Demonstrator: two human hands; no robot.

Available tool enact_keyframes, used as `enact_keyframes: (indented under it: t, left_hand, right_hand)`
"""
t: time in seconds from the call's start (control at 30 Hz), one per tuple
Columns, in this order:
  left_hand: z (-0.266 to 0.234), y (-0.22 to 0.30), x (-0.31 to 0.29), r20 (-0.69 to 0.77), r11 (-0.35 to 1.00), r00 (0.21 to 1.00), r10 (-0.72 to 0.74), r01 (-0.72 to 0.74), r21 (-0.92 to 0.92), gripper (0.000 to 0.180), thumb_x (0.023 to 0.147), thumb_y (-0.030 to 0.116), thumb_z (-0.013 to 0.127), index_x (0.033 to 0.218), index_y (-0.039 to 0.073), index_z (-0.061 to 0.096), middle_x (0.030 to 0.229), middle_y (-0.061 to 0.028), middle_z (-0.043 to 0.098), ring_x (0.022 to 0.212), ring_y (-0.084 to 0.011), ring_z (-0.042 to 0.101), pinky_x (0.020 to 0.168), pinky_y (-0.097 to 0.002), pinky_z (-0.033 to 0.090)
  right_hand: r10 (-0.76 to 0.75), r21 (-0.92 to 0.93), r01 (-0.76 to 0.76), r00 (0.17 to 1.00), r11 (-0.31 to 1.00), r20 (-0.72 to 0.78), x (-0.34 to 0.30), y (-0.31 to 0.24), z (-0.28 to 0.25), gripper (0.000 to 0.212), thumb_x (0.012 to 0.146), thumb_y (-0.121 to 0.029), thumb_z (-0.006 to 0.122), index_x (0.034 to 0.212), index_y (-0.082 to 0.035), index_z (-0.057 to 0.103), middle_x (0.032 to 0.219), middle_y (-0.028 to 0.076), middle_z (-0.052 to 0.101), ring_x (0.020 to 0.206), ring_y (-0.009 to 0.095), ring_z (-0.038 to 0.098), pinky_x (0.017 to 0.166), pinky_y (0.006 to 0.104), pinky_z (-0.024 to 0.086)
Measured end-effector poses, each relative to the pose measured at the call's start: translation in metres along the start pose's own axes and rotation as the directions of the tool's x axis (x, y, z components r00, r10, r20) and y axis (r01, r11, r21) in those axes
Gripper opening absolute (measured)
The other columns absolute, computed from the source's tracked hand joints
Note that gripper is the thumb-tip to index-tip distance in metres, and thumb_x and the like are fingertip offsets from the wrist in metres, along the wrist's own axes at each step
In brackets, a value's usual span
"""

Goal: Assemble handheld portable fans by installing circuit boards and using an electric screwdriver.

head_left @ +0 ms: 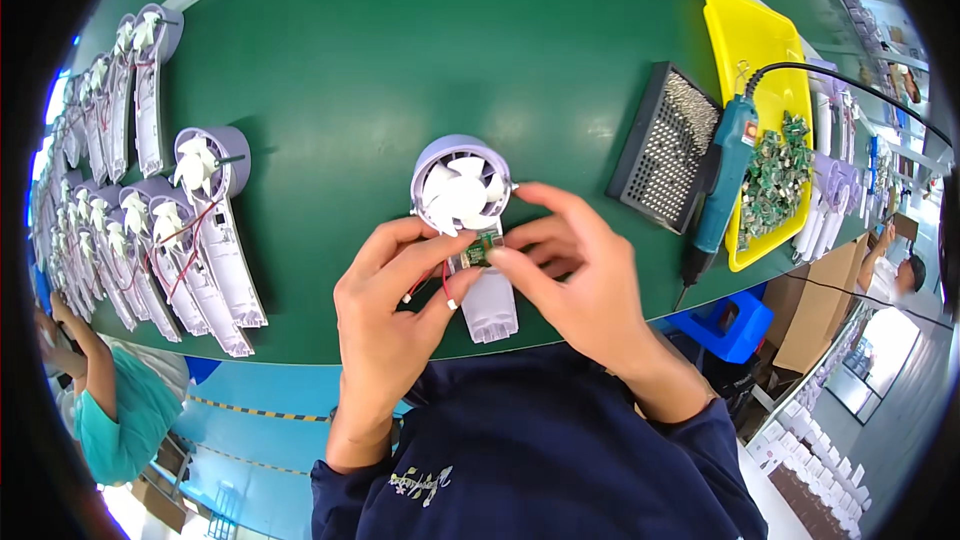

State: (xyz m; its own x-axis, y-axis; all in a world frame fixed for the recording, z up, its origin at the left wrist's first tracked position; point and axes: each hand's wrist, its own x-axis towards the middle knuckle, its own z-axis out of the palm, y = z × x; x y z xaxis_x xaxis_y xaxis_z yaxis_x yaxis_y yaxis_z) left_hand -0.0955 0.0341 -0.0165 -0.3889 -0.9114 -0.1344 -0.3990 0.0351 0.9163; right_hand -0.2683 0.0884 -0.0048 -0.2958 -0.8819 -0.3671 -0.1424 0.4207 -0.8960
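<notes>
In front of me lies a pale lilac handheld fan body [490, 312], its round head away from me with white fan blades [462, 192] inside. At the neck of the fan sits a small green circuit board [478, 250], pinched between the fingertips of both hands. My left hand [392, 295] is closed at its left side, where red and black wires with white plugs [450, 302] hang by the thumb. My right hand [575, 275] has thumb and fingers closed on the board's right edge; its index finger reaches up beside the fan head.
Several similar fan bodies [215, 240] stand in rows on the left of the green table [400, 50]. To the right are a dark screw tray [662, 140], a teal electric screwdriver [728, 165] and a yellow bin [765, 35] holding circuit boards. A co-worker's arm [95, 360] shows at lower left.
</notes>
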Motion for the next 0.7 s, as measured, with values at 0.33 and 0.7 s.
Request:
enact_keyframes:
  t: [0.33, 0.7]
  left_hand:
    - [0.011, 0.001, 0.003, -0.044, 0.997, 0.999, 0.011, -0.014, -0.075, 0.030, 0.072, -0.004, 0.080, 0.101, 0.002, 0.073, 0.096, -0.0066, 0.062, 0.071, -0.0120, 0.059, 0.061, -0.0241, 0.049]
    - [0.037, 0.013, 0.017, 0.023, 0.991, 0.999, 0.025, -0.022, -0.133, 0.030, 0.075, -0.008, 0.076, 0.104, -0.001, 0.071, 0.101, -0.0089, 0.062, 0.082, -0.0142, 0.065, 0.069, -0.0240, 0.056]
  right_hand:
    - [-0.378, -0.832, -0.223, 0.810, 0.508, -0.448, -0.019, 0.035, -0.125, 0.052, 0.092, -0.029, 0.066, 0.132, -0.001, 0.051, 0.121, 0.019, 0.056, 0.111, 0.035, 0.054, 0.092, 0.0391, 0.045]
    - [-0.338, -0.689, -0.104, 0.814, 0.717, -0.474, -0.021, 0.039, -0.120, 0.048, 0.091, -0.018, 0.065, 0.131, 0.002, 0.049, 0.107, 0.021, 0.062, 0.091, 0.036, 0.065, 0.079, 0.0387, 0.052]
